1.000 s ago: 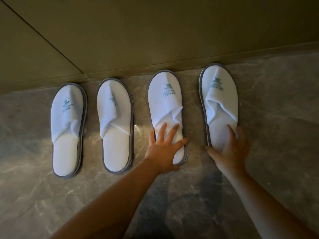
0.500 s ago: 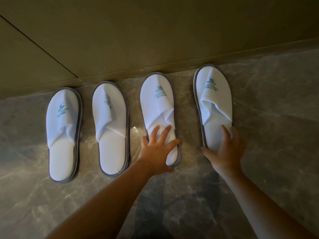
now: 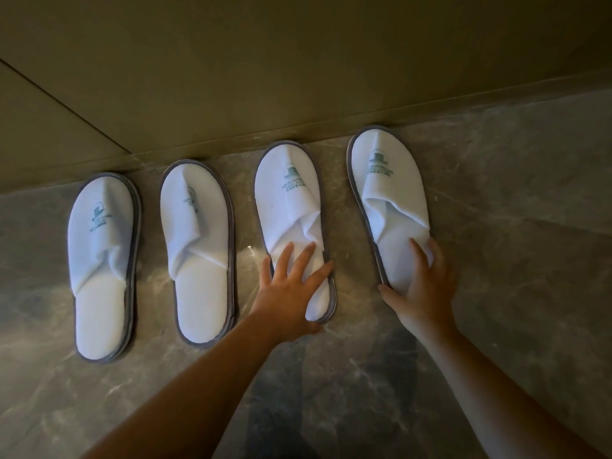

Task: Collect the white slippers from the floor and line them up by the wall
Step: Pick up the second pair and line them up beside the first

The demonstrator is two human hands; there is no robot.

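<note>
Several white slippers with grey soles lie in a row on the marble floor, toes at the wall's base. The far-left slipper [image 3: 99,260] and the second slipper [image 3: 198,253] lie untouched. My left hand [image 3: 288,293] presses on the heel of the third slipper [image 3: 288,200], fingers spread over it and thumb round its heel edge. My right hand [image 3: 424,286] clasps the heel of the rightmost slipper [image 3: 387,180], thumb on its left edge and fingers on its right side. That slipper tilts slightly left.
The olive-brown wall [image 3: 298,61] runs across the top, with a narrow skirting strip [image 3: 430,111] where it meets the grey marble floor [image 3: 530,260]. Bare floor stretches to the right of the row and in front of it.
Both hands stay on the same two heels. The third slipper has edged a little left toward the second one. The view has shifted slightly.
</note>
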